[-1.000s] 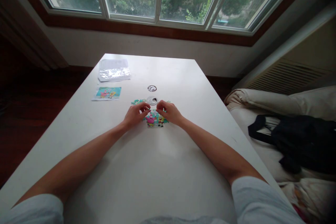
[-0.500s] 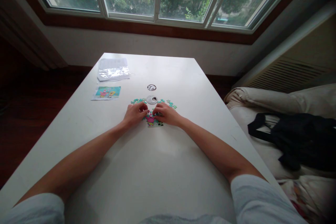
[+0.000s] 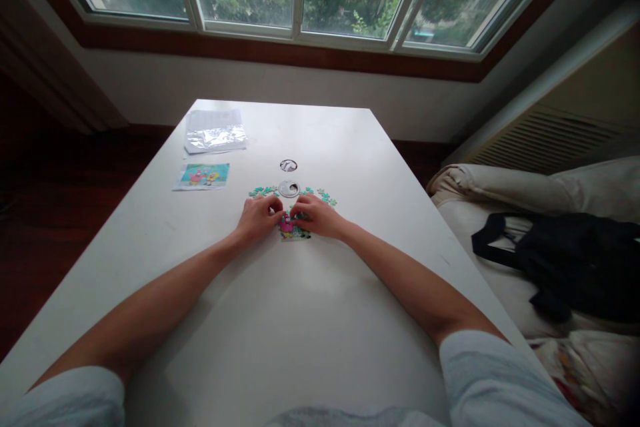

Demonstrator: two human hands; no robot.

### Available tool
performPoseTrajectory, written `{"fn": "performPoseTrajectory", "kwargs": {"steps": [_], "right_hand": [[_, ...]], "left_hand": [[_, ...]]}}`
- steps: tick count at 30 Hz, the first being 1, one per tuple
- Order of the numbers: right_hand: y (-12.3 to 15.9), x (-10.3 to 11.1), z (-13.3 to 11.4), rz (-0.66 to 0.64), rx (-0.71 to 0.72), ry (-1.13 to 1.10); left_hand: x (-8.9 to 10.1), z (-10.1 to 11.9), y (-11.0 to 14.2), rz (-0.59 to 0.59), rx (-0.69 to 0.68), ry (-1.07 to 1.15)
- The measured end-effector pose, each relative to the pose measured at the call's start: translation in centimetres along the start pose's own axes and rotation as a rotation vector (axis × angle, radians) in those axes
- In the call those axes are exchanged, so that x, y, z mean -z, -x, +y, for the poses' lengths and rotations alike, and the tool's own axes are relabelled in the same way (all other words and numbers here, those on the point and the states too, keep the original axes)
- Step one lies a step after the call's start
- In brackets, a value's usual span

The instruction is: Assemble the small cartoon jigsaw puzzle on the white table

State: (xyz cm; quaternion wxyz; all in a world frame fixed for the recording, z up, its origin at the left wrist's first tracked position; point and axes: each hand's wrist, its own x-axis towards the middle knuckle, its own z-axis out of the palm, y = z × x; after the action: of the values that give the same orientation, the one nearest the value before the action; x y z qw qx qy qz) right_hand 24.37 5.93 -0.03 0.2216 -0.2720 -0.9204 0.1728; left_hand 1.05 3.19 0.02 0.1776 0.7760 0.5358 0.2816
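Observation:
A partly joined jigsaw puzzle, pink, green and yellow, lies flat on the white table. At its upper left edge my left hand is closed, thumb and forefinger curled into a pinch; whatever sits between the fingertips is too small to name. My right hand bends over the puzzle's upper right, fingers closed together on or just above the pieces, covering part of the picture. Loose turquoise puzzle pieces lie beyond the left hand, and more green pieces lie beyond the right.
Past the hands lie a round grey disc and a smaller shiny round object. A printed cartoon picture sheet and a clear plastic bag with paper are at the left. Beside the table, dark cloth lies on a pale couch.
Both hands stay at the puzzle with only slight finger movement. The whole view has shifted very slightly; the loose pieces look unmoved.

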Motion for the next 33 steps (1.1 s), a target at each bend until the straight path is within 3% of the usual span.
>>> {"fn": "performPoseTrajectory", "kwargs": {"steps": [23,28,33], "right_hand": [[0.0,0.0,0.4,0.03,-0.004,-0.045],[0.4,1.4,2.0,0.208,-0.154,-0.07],[1.2,2.9,4.6,0.249,-0.277,-0.009]], "left_hand": [[0.0,-0.1,0.1,-0.019,-0.083,-0.132],[0.3,-0.4,0.2,-0.044,-0.148,-0.134],[0.5,-0.5,0.3,-0.082,-0.229,-0.132]]}}
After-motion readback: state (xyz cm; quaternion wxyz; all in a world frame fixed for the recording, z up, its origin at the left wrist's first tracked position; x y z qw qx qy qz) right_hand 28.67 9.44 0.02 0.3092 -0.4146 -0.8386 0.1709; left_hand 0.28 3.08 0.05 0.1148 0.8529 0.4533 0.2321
